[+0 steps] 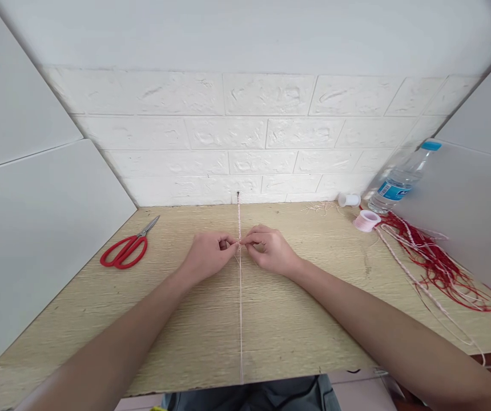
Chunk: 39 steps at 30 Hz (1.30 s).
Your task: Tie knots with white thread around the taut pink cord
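A pale pink cord (241, 308) runs taut from a dark fixing point (238, 193) low on the wall, across the table and over its front edge. Its far stretch looks thicker and braided (239, 220). My left hand (211, 253) pinches at the cord from the left, thumb and forefinger together. From the right, my right hand (271, 250) pinches at the same spot. Fine thread ends hang just below the fingertips. How the strands cross between the fingers is too small to make out.
Red-handled scissors (128, 250) lie at left. On the right stand a water bottle (397, 182), a pink thread spool (366, 221) and a white spool (349, 200). Red and pink cords (438, 262) are heaped there. White panels (48, 222) flank the wooden table (177, 342).
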{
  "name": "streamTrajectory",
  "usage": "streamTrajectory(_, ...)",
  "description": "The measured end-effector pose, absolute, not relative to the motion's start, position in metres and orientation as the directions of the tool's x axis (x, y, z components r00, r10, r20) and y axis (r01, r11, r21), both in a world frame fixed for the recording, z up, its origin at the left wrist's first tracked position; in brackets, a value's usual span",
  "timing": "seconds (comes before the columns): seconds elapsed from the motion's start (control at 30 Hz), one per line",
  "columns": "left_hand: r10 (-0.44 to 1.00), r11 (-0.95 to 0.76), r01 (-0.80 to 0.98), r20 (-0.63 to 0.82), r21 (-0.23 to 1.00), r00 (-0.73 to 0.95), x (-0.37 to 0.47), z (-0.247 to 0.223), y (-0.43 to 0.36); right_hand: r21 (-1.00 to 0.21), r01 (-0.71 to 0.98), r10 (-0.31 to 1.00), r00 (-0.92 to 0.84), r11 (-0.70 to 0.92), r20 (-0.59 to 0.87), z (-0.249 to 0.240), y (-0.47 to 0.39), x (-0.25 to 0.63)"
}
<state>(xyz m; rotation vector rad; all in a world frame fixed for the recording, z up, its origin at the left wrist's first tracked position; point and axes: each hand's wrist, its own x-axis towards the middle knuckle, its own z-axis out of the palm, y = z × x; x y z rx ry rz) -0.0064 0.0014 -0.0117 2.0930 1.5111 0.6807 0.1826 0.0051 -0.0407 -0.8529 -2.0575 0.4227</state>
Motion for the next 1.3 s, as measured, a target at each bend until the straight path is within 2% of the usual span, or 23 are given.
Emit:
streamTrajectory(0.2,0.972,-0.231,0.753,0.116,0.616,0.203,-0.012,-0.008,0.006,-0.584,0.420,0.719,-0.396,0.695,0.571,-0.042,0.006,0.183)
streamTrajectory(0.37,0.982,-0.183,0.702,0.096,0.688,0.163,-0.013,-0.008,0.009,-0.597,0.416,0.727,-0.405,0.686,0.554,-0.039,0.005,0.183)
streamTrajectory(0.57,0.995,-0.025,0.521,-0.030,0.853,0.098,-0.021,-0.012,0.018,-0.600,0.415,0.728,-0.427,0.684,0.536,-0.038,0.004,0.184)
streamTrajectory(0.8,0.992,-0.001,0.392,-0.049,0.920,0.118,-0.020,-0.008,0.015,-0.662,0.377,0.752,-0.460,0.648,0.473,-0.035,0.001,0.184)
streamTrajectory(0.97,0.985,0.121,0.130,-0.135,0.984,0.104,-0.020,-0.009,0.019,-0.767,0.336,0.818,-0.407,0.547,0.406,-0.032,0.000,0.186)
streamTrajectory(1.13,0.952,0.282,-0.150,-0.258,0.948,0.163,-0.022,-0.003,0.020,-0.839,0.180,0.830,-0.351,0.514,0.433,-0.025,-0.002,0.190)
streamTrajectory(1.3,0.906,0.402,-0.251,-0.343,0.881,0.247,-0.020,0.003,0.018,-0.948,-0.087,0.859,-0.405,0.306,0.315,-0.029,0.001,0.188)
